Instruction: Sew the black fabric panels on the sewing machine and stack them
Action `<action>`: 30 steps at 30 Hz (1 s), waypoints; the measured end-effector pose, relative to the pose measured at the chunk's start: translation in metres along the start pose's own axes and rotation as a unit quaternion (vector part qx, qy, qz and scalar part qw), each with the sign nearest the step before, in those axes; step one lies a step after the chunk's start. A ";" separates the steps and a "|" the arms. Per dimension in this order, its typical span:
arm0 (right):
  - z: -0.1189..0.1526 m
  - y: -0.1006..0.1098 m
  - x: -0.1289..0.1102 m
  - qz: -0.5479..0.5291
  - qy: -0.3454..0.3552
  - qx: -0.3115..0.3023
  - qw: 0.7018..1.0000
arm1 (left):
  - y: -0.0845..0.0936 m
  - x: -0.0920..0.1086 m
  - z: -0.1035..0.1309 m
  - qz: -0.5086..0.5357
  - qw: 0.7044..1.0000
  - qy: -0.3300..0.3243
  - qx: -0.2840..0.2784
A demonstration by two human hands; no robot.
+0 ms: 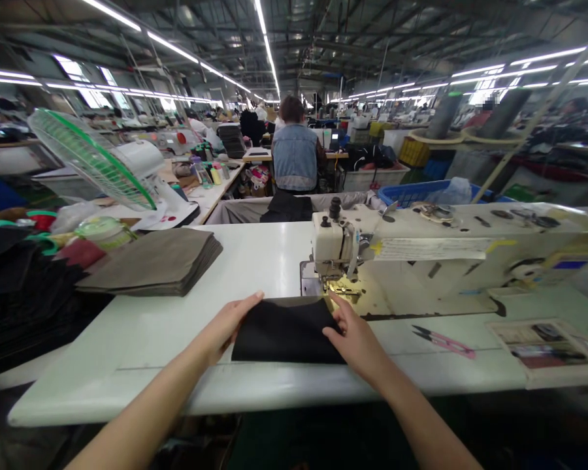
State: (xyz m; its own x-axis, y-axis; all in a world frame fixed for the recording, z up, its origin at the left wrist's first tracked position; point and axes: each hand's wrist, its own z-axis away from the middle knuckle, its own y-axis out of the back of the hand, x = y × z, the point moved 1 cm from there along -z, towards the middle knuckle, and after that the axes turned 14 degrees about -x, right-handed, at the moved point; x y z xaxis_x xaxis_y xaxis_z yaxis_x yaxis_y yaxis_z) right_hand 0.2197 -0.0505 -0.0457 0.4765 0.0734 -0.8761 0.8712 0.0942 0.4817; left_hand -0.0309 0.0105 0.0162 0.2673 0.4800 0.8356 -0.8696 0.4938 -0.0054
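A black fabric piece (284,331) lies on the pale table just in front of the sewing machine (336,245), with a strip of grey-brown cloth showing along its far edge. My left hand (232,320) grips its left edge, thumb on top and the other fingers mostly hidden beneath. At the right edge, my right hand (350,329) pinches the fabric between thumb and fingers, its index finger reaching toward the lit needle area. The far edge of the cloth comes close to the presser foot (340,287); whether it is under the foot I cannot tell.
Left of my hands sits a stack of grey-brown fabric pieces (151,261), beside a dark fabric pile (24,294). A fan (98,160) stands behind. Pink thread snips (443,341) and a recessed tray (549,349) are at right. A person (296,150) sits ahead, facing away.
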 end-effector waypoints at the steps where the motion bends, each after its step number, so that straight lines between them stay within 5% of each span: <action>1: 0.003 0.001 -0.001 0.004 -0.005 0.004 1.000 | -0.001 0.000 0.001 -0.007 1.000 -0.006 -0.006; 3: 0.006 0.003 -0.004 0.015 -0.008 0.009 1.000 | -0.004 0.000 0.000 -0.063 0.997 -0.041 0.001; 5: 0.006 0.005 -0.006 0.037 0.013 0.008 0.999 | -0.006 0.000 -0.003 -0.192 0.974 -0.101 0.067; 8: 0.003 0.007 -0.006 0.075 0.056 0.001 0.996 | -0.011 -0.006 -0.009 -0.403 0.884 -0.137 0.193; 11: 0.001 0.005 -0.002 0.090 0.052 0.016 0.994 | -0.016 -0.015 -0.014 -0.500 0.836 -0.086 0.211; 30: -0.002 0.001 -0.003 0.124 0.004 0.040 0.991 | -0.018 -0.013 -0.018 -0.563 0.803 0.000 0.196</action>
State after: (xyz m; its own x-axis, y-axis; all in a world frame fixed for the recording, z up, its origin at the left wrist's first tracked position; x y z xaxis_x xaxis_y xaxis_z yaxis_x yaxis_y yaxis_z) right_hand 0.2190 -0.0489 -0.0423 0.6767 0.0917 -0.7306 0.7341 -0.0067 0.6791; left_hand -0.0112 0.0085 -0.0049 0.9757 -0.1109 0.1891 -0.1400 0.3486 0.9268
